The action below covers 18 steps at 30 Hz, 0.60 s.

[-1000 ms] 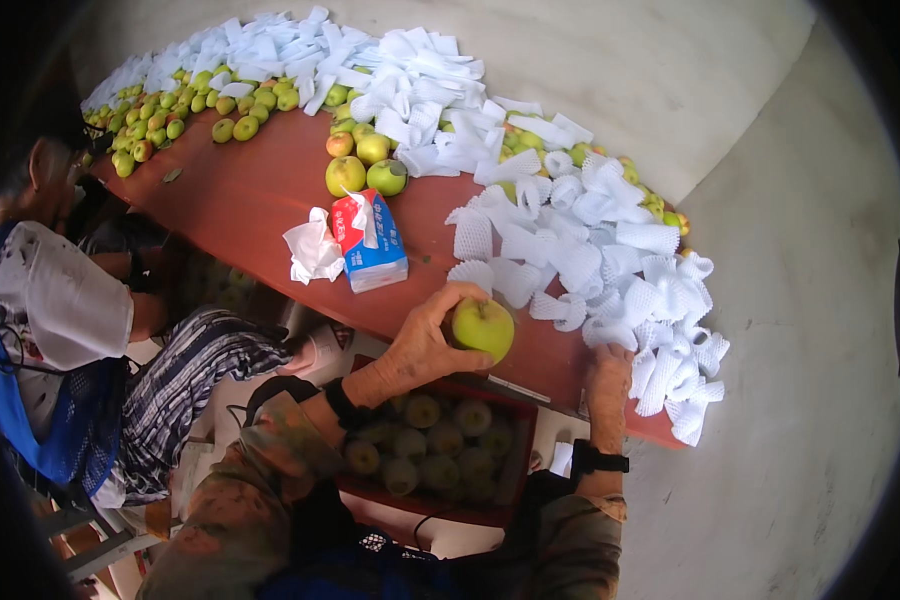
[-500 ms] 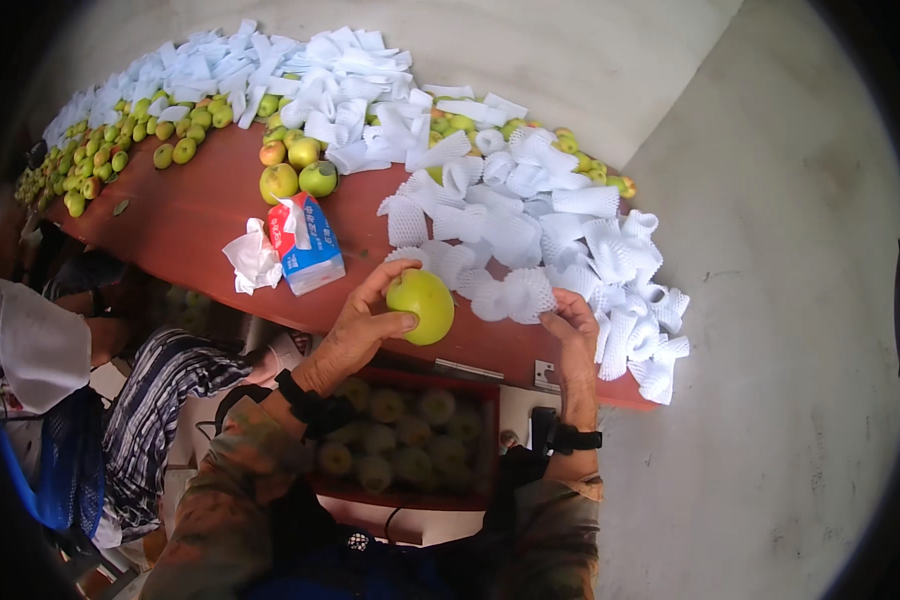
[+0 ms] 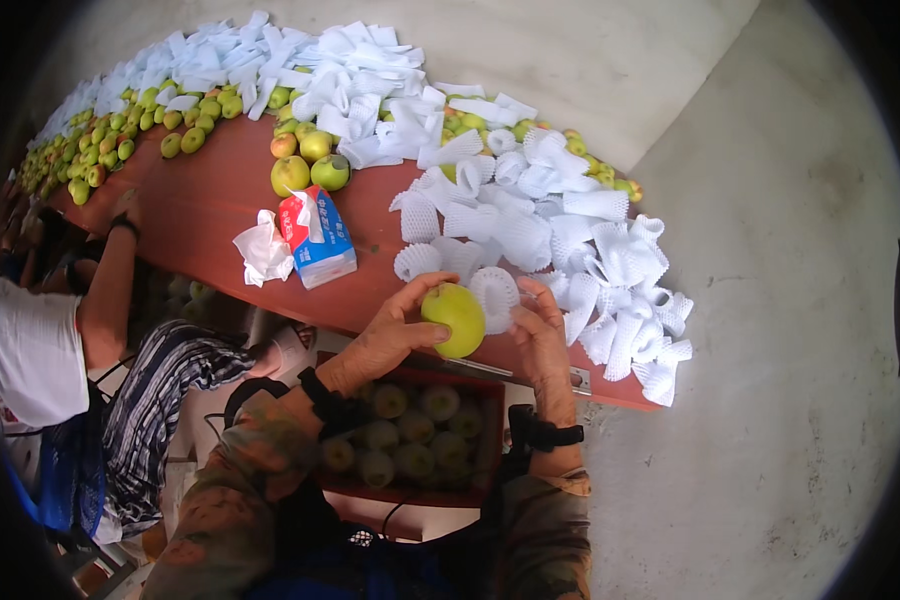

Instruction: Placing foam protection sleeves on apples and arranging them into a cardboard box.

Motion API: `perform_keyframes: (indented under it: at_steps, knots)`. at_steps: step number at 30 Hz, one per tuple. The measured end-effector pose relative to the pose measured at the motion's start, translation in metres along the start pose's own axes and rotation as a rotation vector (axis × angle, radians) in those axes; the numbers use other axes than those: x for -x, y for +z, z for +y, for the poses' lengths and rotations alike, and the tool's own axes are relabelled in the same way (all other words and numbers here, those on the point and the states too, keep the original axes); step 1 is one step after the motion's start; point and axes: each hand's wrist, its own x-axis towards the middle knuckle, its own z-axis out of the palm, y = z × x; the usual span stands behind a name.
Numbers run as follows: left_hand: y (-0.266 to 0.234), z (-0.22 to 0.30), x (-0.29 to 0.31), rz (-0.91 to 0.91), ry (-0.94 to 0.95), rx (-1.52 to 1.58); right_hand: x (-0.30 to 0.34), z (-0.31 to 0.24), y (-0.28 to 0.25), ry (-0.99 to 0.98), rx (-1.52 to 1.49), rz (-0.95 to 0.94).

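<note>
A yellow-green apple [image 3: 454, 320] is held by my left hand [image 3: 390, 338], thumb across its near side and fingers behind it. Just to its right, my right hand [image 3: 540, 330] pinches the edge of a white foam net sleeve [image 3: 496, 297]. The round mouth of the sleeve faces the apple, and the two are nearly touching. Both hands are above the front edge of the reddish-brown table [image 3: 370, 300]. Behind them lies a loose heap of more white foam sleeves [image 3: 515, 235], some of it covering apples.
A red-and-blue tissue pack [image 3: 318, 240] stands beside a crumpled tissue [image 3: 263, 250]. Loose apples [image 3: 310, 150] lie farther back. Below the table edge, a red crate [image 3: 485, 400] holds several sleeved apples. At left sits a co-worker [image 3: 45, 350], one arm over the table. A wall rises at right.
My right hand has drawn the foam sleeve left and toward me, off the heap. My left hand has brought the apple right, close to it. The co-worker's arm now reaches onto the table.
</note>
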Motion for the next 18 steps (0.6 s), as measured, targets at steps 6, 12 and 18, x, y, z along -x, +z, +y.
perform_keyframes:
  at_steps: [6,12,18]
  knots:
    - [-0.002,-0.004,-0.002,0.028,-0.028,-0.069,-0.001,0.01,0.012,0.041,-0.019,-0.042]
    - [0.003,0.004,0.001,0.027,0.007,-0.197,0.004,0.0,0.014,-0.117,0.009,0.005]
    - [0.004,-0.001,0.003,0.0,0.088,0.258,0.01,-0.004,-0.004,-0.378,0.033,-0.011]
